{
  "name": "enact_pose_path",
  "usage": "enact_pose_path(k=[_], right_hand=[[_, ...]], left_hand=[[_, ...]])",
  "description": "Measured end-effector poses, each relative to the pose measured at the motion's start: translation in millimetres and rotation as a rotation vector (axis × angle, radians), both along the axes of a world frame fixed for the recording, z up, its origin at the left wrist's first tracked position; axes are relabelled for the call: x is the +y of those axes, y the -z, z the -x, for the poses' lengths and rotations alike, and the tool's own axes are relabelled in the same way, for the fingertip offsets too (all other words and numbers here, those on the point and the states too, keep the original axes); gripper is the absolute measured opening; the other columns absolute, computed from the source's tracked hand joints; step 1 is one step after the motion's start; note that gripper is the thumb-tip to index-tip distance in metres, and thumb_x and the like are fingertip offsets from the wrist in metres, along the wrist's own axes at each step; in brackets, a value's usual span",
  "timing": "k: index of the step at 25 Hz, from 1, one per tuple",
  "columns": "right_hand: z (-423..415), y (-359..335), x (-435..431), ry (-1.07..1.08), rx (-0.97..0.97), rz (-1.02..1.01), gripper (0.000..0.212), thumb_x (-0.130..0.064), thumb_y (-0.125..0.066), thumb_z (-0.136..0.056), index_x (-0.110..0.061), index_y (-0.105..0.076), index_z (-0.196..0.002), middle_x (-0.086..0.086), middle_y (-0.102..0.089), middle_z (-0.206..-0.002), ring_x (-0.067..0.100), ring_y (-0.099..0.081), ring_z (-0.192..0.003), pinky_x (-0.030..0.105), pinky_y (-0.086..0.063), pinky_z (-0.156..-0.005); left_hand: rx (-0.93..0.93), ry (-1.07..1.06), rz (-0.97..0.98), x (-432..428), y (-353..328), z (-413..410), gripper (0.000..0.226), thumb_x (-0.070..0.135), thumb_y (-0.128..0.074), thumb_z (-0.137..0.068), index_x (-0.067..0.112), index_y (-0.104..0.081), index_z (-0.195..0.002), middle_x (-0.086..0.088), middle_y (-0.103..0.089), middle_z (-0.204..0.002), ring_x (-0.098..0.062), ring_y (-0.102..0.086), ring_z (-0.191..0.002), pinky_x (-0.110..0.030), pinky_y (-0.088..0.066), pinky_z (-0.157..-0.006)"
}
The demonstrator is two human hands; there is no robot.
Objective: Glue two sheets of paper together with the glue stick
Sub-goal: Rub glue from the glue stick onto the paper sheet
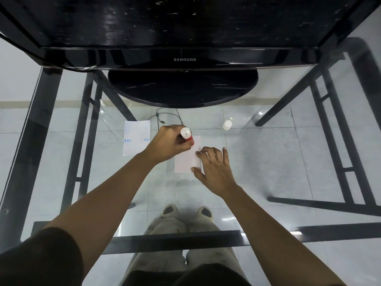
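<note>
I'm spreading glue: my left hand (pixel 168 144) grips the glue stick (pixel 186 135) on the paper (pixel 186 162), right hand (pixel 214 168) flat, fingers released. Next, the second sheet (pixel 136 137) needs aligning.

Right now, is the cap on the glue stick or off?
Off. The white cap stands alone on the glass table, apart from the glue stick in the left hand.

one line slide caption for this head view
Left hand holds the glue stick over a white sheet that the right hand pins to the glass table.
</note>
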State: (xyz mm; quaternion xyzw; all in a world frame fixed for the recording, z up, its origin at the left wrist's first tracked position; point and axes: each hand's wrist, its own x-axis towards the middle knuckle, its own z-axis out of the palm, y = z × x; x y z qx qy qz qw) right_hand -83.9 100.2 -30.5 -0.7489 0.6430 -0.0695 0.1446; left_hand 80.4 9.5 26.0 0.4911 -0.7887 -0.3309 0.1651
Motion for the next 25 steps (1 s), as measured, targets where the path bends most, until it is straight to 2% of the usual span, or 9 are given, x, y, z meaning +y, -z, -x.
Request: enact_pose_path(k=[5, 10, 13, 18, 23, 25], right_hand=[[-1, 0, 1, 0.008, -0.007, -0.013, 0.044, -0.042, -0.054, -0.088, -0.013, -0.053, -0.121, 0.009, -0.055, -0.127, 0.031, -0.046, -0.119, 0.057, -0.019, -0.110], [-2, -1, 2, 0.013, -0.018, 0.008, 0.043, -0.040, -0.057, -0.087, -0.012, -0.054, -0.119, 0.010, -0.056, -0.125, 0.032, -0.049, -0.116, 0.057, -0.022, -0.108], [-2, -1, 2, 0.018, -0.026, 0.013, 0.042, -0.039, -0.058, -0.086, -0.011, -0.055, -0.118, 0.011, -0.057, -0.124, 0.034, -0.050, -0.115, 0.057, -0.023, -0.108], [-1, -1, 2, 0.013, -0.037, -0.012, 0.043, -0.041, -0.055, -0.087, -0.012, -0.054, -0.119, 0.010, -0.056, -0.126, 0.032, -0.048, -0.117, 0.055, -0.022, -0.109], [-1, -2, 1, 0.011, -0.037, -0.030, 0.044, -0.042, -0.055, -0.087, -0.012, -0.053, -0.120, 0.010, -0.055, -0.126, 0.032, -0.046, -0.118, 0.054, -0.022, -0.109], [1, -2, 1, 0.005, -0.068, -0.051, 0.045, -0.041, -0.053, -0.089, -0.013, -0.051, -0.123, 0.008, -0.052, -0.128, 0.030, -0.043, -0.120, 0.053, -0.019, -0.110]], left_hand=[[-0.030, -0.015, 0.015, -9, -2, 4, 0.016, 0.021, -0.067, -0.080, 0.005, -0.064, -0.083, -0.011, -0.069, -0.078, -0.024, -0.063, -0.072, -0.030, -0.049, -0.066], [-0.012, 0.045, -0.002, -6, -2, 14, 0.016, 0.022, -0.066, -0.079, 0.006, -0.064, -0.082, -0.010, -0.070, -0.079, -0.023, -0.063, -0.073, -0.035, -0.051, -0.069], [-0.013, -0.012, 0.007, -17, -2, 13, 0.015, 0.021, -0.066, -0.079, 0.005, -0.064, -0.081, -0.011, -0.070, -0.077, -0.025, -0.063, -0.072, -0.036, -0.051, -0.069], [-0.027, 0.065, -0.033, -13, 0, 16, 0.015, 0.023, -0.067, -0.079, 0.009, -0.065, -0.083, -0.006, -0.071, -0.079, -0.020, -0.063, -0.073, -0.028, -0.049, -0.068], [0.062, -0.079, -0.042, -19, -5, 9, 0.013, 0.024, -0.066, -0.080, 0.011, -0.065, -0.083, -0.006, -0.071, -0.081, -0.020, -0.064, -0.076, -0.034, -0.052, -0.073], [0.096, -0.058, -0.063, -6, -6, 0, 0.013, 0.025, -0.068, -0.078, 0.014, -0.065, -0.083, -0.005, -0.072, -0.080, -0.018, -0.066, -0.075, -0.036, -0.054, -0.072]])
